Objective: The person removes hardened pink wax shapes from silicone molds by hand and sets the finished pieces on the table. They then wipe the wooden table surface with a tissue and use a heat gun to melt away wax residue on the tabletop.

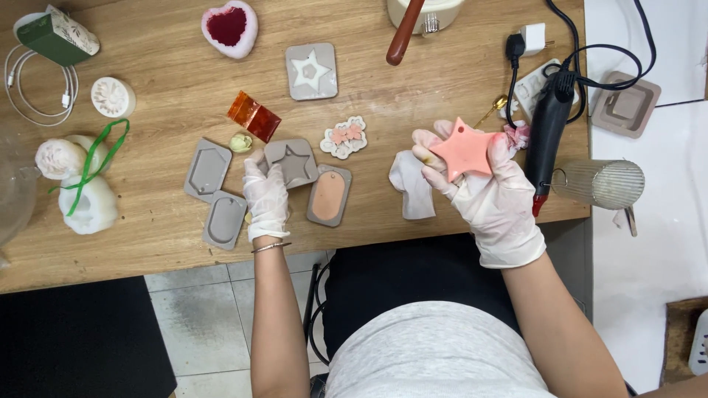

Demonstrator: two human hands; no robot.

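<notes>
A pink star-shaped casting (pixel 463 152) is gripped in the fingers of the gloved right hand (pixel 490 193), above the table (pixel 162 81) edge. The emptied grey star mould (pixel 292 162) is pressed by the left hand (pixel 265 197), fingers extended. A rectangular mould (pixel 329 195) alongside is filled pink; the heart mould (pixel 230 28) holds red.

Moulds (pixel 224 219) crowding left; perhaps bare wood (pixel 155 81) beyond.
</notes>
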